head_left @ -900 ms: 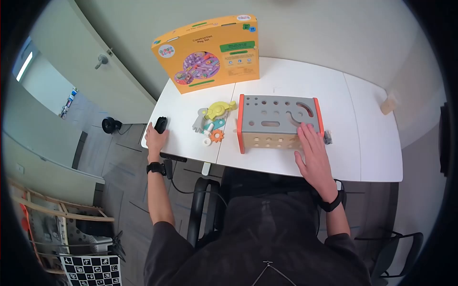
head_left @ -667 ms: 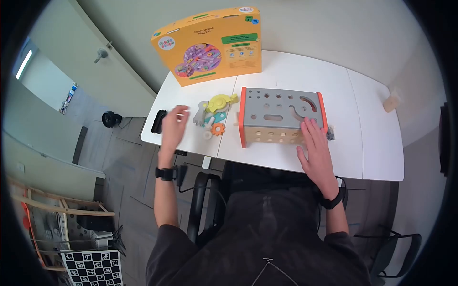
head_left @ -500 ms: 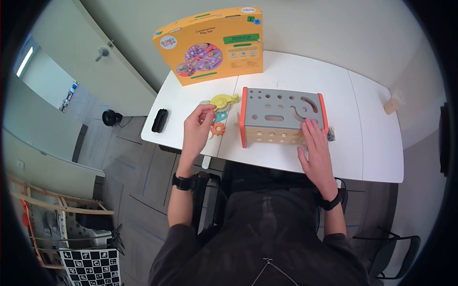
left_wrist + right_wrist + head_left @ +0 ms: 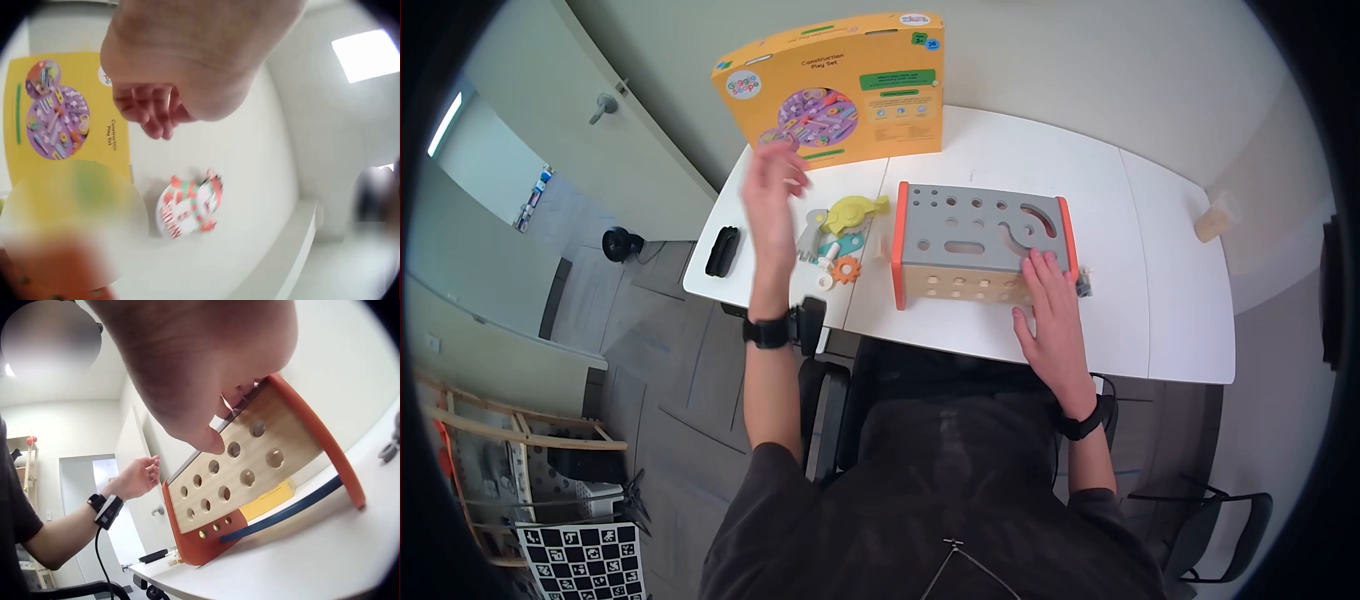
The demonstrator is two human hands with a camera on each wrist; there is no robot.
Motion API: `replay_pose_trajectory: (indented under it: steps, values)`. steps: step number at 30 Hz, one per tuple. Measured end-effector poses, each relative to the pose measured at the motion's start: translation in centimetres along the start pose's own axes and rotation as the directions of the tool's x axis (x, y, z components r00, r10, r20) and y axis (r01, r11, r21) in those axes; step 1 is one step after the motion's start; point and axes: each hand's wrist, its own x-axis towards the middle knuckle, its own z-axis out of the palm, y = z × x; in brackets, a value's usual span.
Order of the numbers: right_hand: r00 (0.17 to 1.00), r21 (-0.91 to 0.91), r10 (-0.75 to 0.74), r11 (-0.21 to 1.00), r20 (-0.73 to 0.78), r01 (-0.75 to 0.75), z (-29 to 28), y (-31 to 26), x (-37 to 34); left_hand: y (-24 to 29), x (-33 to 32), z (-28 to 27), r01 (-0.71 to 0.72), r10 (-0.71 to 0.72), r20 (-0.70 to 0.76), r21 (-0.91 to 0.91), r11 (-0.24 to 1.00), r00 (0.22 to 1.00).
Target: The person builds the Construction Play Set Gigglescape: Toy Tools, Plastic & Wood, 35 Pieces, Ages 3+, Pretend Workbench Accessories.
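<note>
My left hand (image 4: 772, 220) is raised in front of the yellow-orange play set box (image 4: 900, 120), its fingers loosely curled around nothing. In the left wrist view those fingers (image 4: 150, 106) hang near the box's printed side. My right hand (image 4: 1055, 325) rests flat on the grey top of a toy workbench (image 4: 985, 225), near its right end. The bench has orange-red end panels and a wooden side with round holes (image 4: 234, 450). Left of it lie loose toy parts: a yellow piece (image 4: 852, 213), a teal link (image 4: 840, 246), an orange gear (image 4: 846, 270) and a grey claw-like piece (image 4: 810, 238).
A black holder (image 4: 722, 251) lies by the left edge of the white table (image 4: 1140, 300). Small grey pieces (image 4: 1084, 282) sit right of the bench. A beige block-like item (image 4: 1217, 218) stands at the far right. A snowman decoration (image 4: 190, 206) shows on the pale wall.
My left hand left the black holder, passed right over the loose toy parts, then rose up and back left in front of the box. My right hand stayed on the workbench.
</note>
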Motion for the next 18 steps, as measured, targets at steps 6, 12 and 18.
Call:
replay_pose_trajectory:
  steps: [6,12,18]
  values:
    - [0.915,0.333,0.342,0.906,-0.213,-0.262,0.3,2.2,-2.0,-5.4,-10.2,1.2,0.066,-0.279,0.477,0.414,0.908,0.833]
    - [0.867,0.641,0.463,0.612,0.186,-0.464,4.6,4.1,-4.2,-7.0,-15.2,4.0,0.212,-0.345,0.525,0.298,0.931,0.778]
    - [0.822,0.665,0.570,0.604,0.026,-0.440,2.6,2.7,-4.1,-5.7,-16.0,4.0,0.105,-0.231,0.465,0.280,0.954,0.855]
